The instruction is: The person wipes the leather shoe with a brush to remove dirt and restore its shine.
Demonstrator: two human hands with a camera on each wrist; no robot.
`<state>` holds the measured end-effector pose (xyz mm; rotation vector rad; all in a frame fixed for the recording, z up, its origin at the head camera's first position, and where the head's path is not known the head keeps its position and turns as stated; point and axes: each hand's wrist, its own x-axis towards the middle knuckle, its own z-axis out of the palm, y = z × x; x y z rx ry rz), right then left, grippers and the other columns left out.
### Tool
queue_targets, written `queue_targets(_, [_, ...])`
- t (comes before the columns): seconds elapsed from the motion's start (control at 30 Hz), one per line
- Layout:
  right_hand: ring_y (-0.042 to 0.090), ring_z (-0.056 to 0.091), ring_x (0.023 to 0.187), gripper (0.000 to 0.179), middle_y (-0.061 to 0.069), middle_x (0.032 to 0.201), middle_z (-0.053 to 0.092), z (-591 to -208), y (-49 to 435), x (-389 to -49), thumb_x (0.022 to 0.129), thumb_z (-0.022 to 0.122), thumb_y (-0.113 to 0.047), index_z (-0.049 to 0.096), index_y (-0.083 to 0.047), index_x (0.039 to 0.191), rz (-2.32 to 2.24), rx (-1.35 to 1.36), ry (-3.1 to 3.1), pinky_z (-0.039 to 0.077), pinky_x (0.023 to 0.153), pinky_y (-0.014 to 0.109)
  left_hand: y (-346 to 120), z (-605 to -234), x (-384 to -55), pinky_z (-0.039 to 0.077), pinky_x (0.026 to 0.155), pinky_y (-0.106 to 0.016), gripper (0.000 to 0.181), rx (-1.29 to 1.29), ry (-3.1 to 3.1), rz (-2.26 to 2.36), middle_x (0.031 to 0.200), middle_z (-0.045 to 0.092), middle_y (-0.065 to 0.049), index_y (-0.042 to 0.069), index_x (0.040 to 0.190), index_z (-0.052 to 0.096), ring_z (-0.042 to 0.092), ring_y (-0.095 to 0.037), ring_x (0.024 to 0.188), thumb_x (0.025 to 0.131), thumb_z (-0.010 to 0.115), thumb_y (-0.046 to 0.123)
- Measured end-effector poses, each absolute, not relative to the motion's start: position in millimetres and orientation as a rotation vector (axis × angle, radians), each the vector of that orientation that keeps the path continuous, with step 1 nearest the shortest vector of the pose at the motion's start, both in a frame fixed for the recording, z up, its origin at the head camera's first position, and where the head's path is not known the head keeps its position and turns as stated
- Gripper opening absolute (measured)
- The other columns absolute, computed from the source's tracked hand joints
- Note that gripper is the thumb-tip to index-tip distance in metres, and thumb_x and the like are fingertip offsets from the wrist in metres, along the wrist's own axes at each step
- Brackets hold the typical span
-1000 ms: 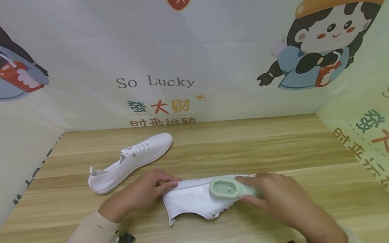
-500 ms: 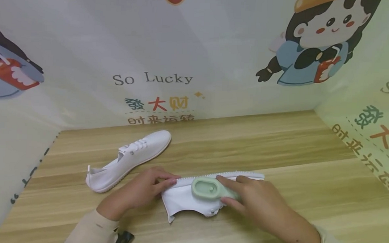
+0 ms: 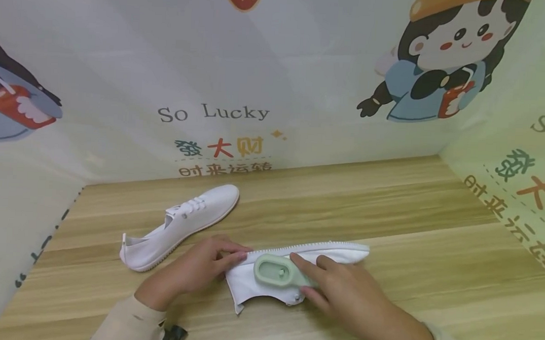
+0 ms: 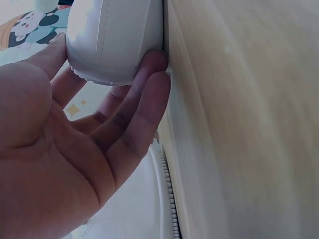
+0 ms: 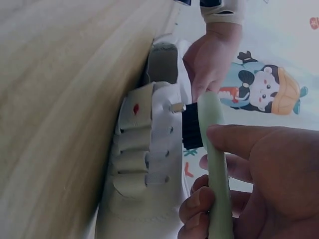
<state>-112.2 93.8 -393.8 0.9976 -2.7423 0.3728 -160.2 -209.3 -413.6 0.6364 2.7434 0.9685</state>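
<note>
A white lace-up shoe [image 3: 242,285] lies on its side, its toe pointing right in the head view. At the heel [image 4: 117,40], my left hand [image 3: 195,270] grips it between thumb and fingers. My right hand [image 3: 349,290] holds a pale green brush [image 3: 271,270] by the handle, index finger stretched along its back. Seen from the right wrist, the brush's black bristles [image 5: 192,127] meet the upper side of the shoe near the lace eyelets. The brush head and right hand cover the middle of the shoe in the head view.
Another white shoe [image 3: 202,210] stands upright on the wood-grain table [image 3: 412,201], behind and left of the held one. Printed cloth walls [image 3: 312,90] enclose the back and both sides. A black object [image 3: 174,335] shows by the left sleeve.
My right hand has carried the brush leftward along the shoe's side, from the lace area toward the heel, uncovering the toe. The left hand keeps its grip at the heel.
</note>
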Motion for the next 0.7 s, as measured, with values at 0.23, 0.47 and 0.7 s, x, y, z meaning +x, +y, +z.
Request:
queue_targets(0.23, [0.011,0.062,0.071,0.05,0.002,0.097,0.069,-387,101,-113,0.091,0.073,-0.034,0.061,-0.024,0.138,0.343,0.943,-2.785,0.049,0.057,0.028,-208,-415,-160,0.05,0.082,-0.027,0.028,0.64,2.734,0.984,0.104,0.07,0.005,0.021,0.117,0.075,0.06,-0.009,0.097,0.099,0.06,0.037])
queue_targets(0.47, [0.024,0.072,0.093,0.045,0.009,0.109,0.072,-380,109,-116,0.091,0.072,-0.034,0.063,-0.022,0.133,0.353,0.885,-2.867,0.059,0.07,0.042,-209,-415,-159,0.05,0.08,-0.026,0.028,0.627,2.732,0.987,0.102,0.069,0.005,0.021,0.118,0.075,0.059,-0.008,0.093,0.099,0.06,0.037])
queue_targets(0.7, [0.027,0.072,0.095,0.043,0.012,0.108,0.074,-375,113,-118,0.089,0.073,-0.032,0.065,-0.018,0.129,0.362,0.869,-2.896,0.06,0.073,0.043,-209,-413,-160,0.05,0.082,-0.025,0.028,0.638,2.725,0.999,0.102,0.07,0.006,0.021,0.117,0.075,0.06,-0.008,0.095,0.099,0.06,0.036])
